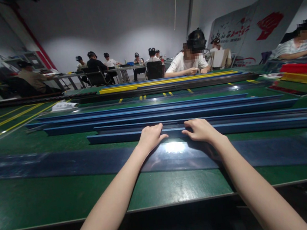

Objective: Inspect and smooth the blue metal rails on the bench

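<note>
A long blue U-shaped plastic channel (117, 137) lies lengthwise across the green table. My left hand (150, 136) is closed over its near wall, fingers curled inside the channel and thumb on the front. A short way to the right, my right hand (200, 129) grips the same wall in a similar way. Just beyond, more blue channels (170, 117) lie roughly parallel to it. On my side of the channel, a long clear plastic strip (92, 161) lies flat under my wrists.
Yellow and dark strips (166, 83) lie farther back. At the right are a red tray (299, 68), a yellow tray (302, 77) and a dark phone-like slab (289, 91). White paper (64, 105) lies at the left. A co-worker (188, 60) sits opposite. The table's near edge (181, 202) is close.
</note>
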